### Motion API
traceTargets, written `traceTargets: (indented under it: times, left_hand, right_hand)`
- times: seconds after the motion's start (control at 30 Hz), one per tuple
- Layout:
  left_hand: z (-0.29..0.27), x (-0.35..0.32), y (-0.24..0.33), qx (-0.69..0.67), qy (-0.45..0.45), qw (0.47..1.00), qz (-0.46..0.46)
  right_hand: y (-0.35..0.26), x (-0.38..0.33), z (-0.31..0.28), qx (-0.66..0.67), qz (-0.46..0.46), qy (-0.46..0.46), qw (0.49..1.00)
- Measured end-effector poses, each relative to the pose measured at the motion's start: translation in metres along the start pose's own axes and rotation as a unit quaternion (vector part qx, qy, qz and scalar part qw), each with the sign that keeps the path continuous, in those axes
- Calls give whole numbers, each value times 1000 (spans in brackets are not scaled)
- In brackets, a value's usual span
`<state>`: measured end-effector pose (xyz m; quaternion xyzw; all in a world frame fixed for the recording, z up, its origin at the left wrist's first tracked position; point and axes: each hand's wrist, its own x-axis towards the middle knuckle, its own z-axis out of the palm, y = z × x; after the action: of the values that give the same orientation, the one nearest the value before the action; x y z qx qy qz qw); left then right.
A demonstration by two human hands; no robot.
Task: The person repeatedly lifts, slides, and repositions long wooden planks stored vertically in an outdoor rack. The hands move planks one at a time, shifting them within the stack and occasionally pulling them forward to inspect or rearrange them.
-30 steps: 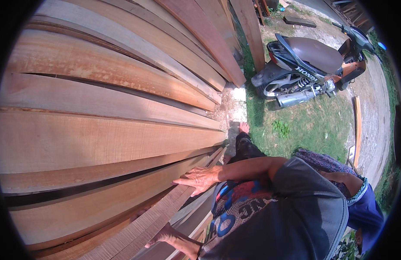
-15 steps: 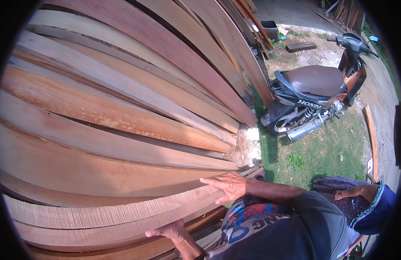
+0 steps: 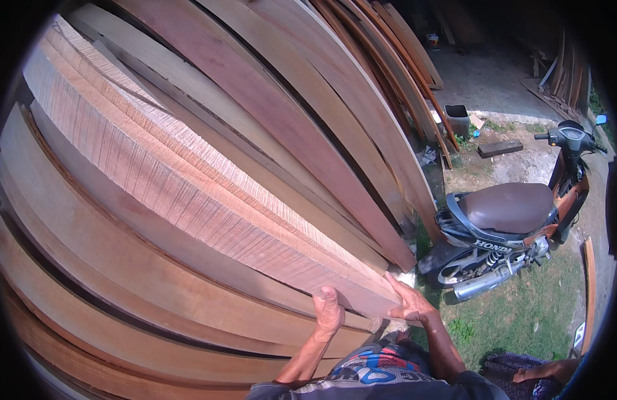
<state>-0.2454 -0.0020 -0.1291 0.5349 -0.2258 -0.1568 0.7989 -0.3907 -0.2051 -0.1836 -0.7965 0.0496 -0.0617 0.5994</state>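
A long rough-sawn wooden plank slants from the upper left down to my hands, its pinkish surface crossed by saw marks. Around its near end wraps my right hand, with the thumb along the top edge. My left hand grips the lower edge a little farther in, thumb up and its other fingers hidden behind the wood. A second rough edge runs along the plank's far side; whether it is a separate board I cannot tell. Behind and below, several smooth boards lean side by side.
To the right stands a parked motorbike on grass. Beyond it are a dark bin, a short wood block and more leaning boards. A narrow timber strip lies at the right. Another person's arm shows at lower right.
The plank has swung from low across the near boards to a steep slant over the upper-left ones. Both hands moved with it, and the whole view has turned.
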Motion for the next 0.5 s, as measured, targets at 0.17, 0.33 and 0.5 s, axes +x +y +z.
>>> traceTargets:
  times: [0.17,0.33,0.5]
  left_hand:
    - [28,28,-59,140,-78,987,-20]
    - [57,65,-112,239,-30,969,-51]
    - [44,123,-144,300,-4,945,-128]
  right_hand:
    - [33,33,-16,65,-105,68,990]
    - [69,95,-23,34,-34,155,987]
    - [85,153,-35,15,14,165,986]
